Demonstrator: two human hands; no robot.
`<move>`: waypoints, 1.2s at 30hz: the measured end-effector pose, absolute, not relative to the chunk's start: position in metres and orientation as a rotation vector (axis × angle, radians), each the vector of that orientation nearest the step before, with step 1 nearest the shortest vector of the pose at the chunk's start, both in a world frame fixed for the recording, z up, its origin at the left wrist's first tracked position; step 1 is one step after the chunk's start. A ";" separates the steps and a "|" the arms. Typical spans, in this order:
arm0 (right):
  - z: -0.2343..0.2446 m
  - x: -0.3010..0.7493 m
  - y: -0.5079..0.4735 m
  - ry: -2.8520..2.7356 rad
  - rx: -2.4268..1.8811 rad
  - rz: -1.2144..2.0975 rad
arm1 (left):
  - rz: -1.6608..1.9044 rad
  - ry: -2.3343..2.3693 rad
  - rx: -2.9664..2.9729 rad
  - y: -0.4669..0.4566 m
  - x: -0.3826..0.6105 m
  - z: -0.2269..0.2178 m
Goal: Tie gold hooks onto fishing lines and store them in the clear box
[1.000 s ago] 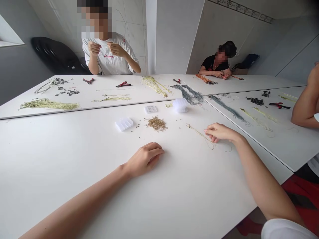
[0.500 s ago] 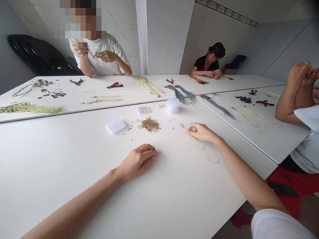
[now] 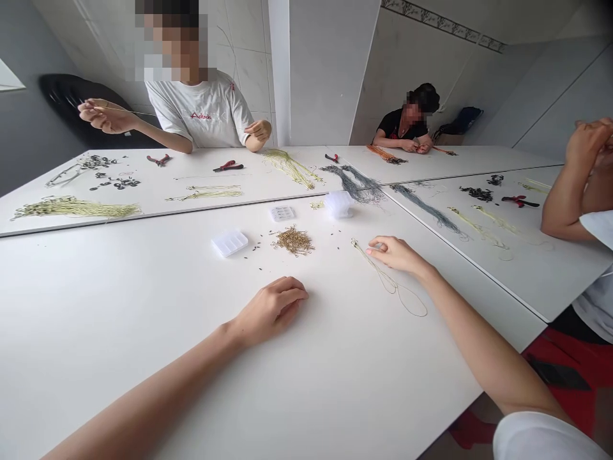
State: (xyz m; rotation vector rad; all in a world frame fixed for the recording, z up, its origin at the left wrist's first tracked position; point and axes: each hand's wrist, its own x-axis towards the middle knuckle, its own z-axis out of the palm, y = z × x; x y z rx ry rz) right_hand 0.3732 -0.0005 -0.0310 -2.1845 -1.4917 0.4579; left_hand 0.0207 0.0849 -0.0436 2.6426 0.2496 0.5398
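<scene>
White worktop point(image 3: 96, 306), several tops butted edge to edge with dark seams, fills the foreground; red seat point(image 3: 582, 354) below its right side. Pale tiled wall point(image 3: 246, 64) behind, then a grey pillar point(image 3: 325, 76), patterned border strip point(image 3: 445, 27) high at right. Black chair point(image 3: 55, 96) far left, near a bright window corner point(image 3: 8, 76); light soft, greyish.

On the near table point(image 3: 143, 287), a pile of parts point(image 3: 294, 241) lies central: box point(image 3: 230, 243) to its left, tray point(image 3: 282, 213) behind, stacked boxes point(image 3: 339, 204) behind right. Left hand point(image 3: 271, 310) in front; right hand point(image 3: 395, 253) and looped cords point(image 3: 366, 257) to the right. Far table point(image 3: 196, 160) carries pliers point(image 3: 228, 166).
</scene>
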 end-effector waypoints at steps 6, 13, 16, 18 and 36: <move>-0.051 0.353 0.015 -1.525 -2.185 0.211 | 0.550 0.253 2.640 0.084 0.021 -0.043; -0.066 0.353 0.025 -1.542 -2.126 0.106 | 0.546 0.254 2.650 0.084 0.020 -0.044; -0.066 0.355 0.025 -1.534 -2.111 0.132 | 0.540 0.241 2.655 0.085 0.020 -0.046; -0.067 0.356 0.024 -1.525 -2.106 0.143 | 0.540 0.235 2.657 0.086 0.019 -0.047; -0.068 0.291 -0.004 -1.824 -1.584 -0.182 | 1.356 1.131 2.611 0.182 -0.049 -0.044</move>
